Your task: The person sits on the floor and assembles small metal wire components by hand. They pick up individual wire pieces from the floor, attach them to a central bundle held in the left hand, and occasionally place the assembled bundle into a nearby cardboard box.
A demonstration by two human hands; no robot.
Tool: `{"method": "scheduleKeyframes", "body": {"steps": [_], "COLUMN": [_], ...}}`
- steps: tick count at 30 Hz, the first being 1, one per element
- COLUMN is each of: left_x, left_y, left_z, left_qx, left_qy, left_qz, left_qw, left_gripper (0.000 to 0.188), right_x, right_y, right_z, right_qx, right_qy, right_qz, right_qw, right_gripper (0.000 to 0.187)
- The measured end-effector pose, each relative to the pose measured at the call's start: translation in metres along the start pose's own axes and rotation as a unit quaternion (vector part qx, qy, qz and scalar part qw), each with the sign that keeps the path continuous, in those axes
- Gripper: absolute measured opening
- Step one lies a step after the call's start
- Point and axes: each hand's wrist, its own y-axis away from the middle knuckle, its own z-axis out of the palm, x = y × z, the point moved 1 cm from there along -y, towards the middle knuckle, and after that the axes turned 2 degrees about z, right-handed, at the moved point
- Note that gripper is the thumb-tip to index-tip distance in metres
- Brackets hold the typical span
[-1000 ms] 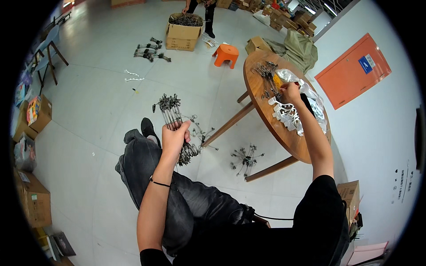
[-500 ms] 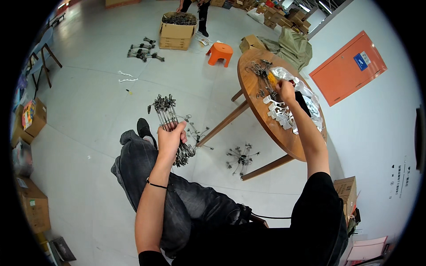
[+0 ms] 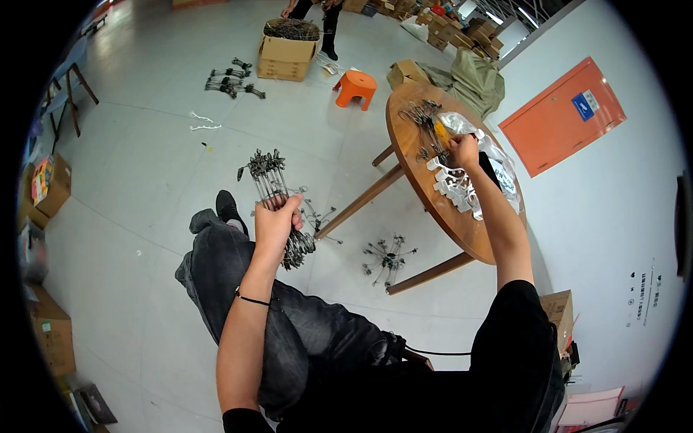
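While L fingers (image 3: 297, 217) grip metal bundle (image 3: 269, 179), R fingers (image 3: 454, 144) o/ table (image 3: 403, 117), grip unclear, blue door label (image 3: 582, 107), blk wall txt (image 3: 646, 297)

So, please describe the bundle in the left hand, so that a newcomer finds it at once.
Start at the wooden table and look left, to the person's left hand. It grips a dark metal bundle of thin rods. Unlike the dark spread-out cluster on the floor, its rods lie side by side.

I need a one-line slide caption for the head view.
The left hand grips a bundle of thin metal pieces while the right hand reaches over a round table.
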Motion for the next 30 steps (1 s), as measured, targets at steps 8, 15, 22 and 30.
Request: {"method": "scheduleKeyframes", "body": {"steps": [8, 15, 22, 30], "left_x": [-0.003, -0.001, -0.003, -0.006], "left_y": [-0.001, 0.003, 0.001, 0.001], "left_z": [0.001, 0.001, -0.001, -0.004], "left_qx": [-0.005, -0.002, -0.001, 0.0], "left_qy": [0.008, -0.025, -0.003, -0.03], "left_qz": [-0.002, 0.004, 0.015, 0.02], "left_qw": [1.0, 1.0, 1.0, 0.999], "left_gripper": [0.025, 0.027, 0.027, 0.023], "right_x": [0.013, -0.06, -0.199, -0.314], "right_y": [-0.013, -0.001, 0.044, 0.121], "right_z": [-0.017, -0.065, -0.104, -0.119], "right_qx": [-0.215, -0.194, -0.33, -0.463], "right_qy": [-0.327, -0.76, -0.805, -0.695], "right_qz": [0.252, 0.248, 0.078, -0.026], "right_qw": [0.885, 0.568, 0.486, 0.549], "right_gripper": [0.013, 0.008, 0.009, 0.024]}}
